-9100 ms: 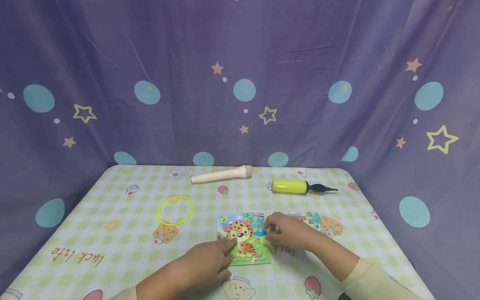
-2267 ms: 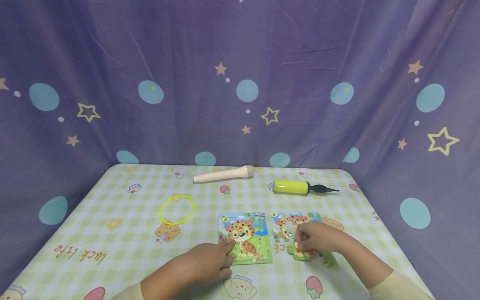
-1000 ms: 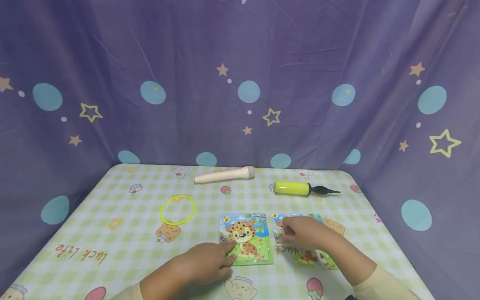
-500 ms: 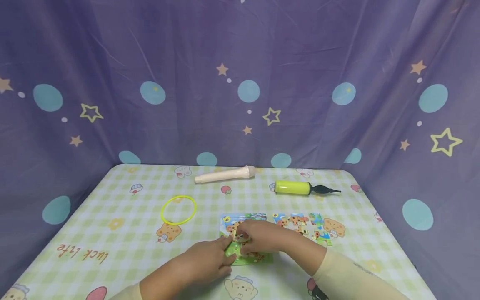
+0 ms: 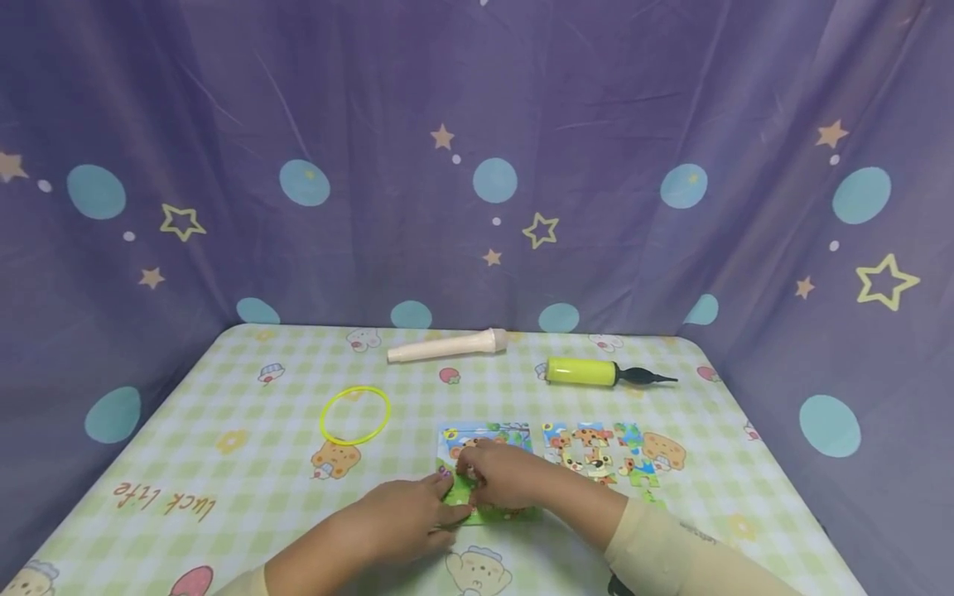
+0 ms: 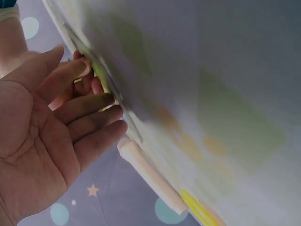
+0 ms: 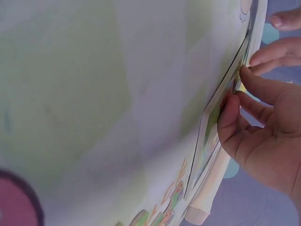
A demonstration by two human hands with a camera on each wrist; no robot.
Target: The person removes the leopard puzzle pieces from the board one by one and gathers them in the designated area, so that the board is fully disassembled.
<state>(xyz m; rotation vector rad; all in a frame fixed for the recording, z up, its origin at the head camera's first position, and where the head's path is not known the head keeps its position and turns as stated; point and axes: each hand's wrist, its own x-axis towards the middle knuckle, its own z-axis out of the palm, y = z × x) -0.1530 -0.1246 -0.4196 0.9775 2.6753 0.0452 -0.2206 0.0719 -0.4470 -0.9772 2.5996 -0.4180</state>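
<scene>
A square puzzle board (image 5: 450,430) with a leopard picture lies flat on the table, its middle covered by both hands. My left hand (image 5: 402,517) rests at the board's lower left, fingers fairly straight and tips on its surface; the left wrist view shows its open palm. My right hand (image 5: 510,476) bends over the board's middle, thumb and fingertips together on a puzzle piece that they mostly hide. In the right wrist view, the right fingertips (image 7: 230,101) are right at the board's face. Beside the board, several loose puzzle pieces (image 5: 592,436) lie in rough rows, partly behind the right forearm.
A yellow ring (image 5: 322,420) lies to the left. At the back is a cream toy microphone (image 5: 447,347), with a yellow hand pump (image 5: 581,372) with black nozzle to its right. A purple curtain (image 5: 477,108) encloses the checked table (image 5: 261,447).
My right hand has moved left from the loose pieces onto the board, then slightly further left within the last half second. My left hand stays at the board's lower left.
</scene>
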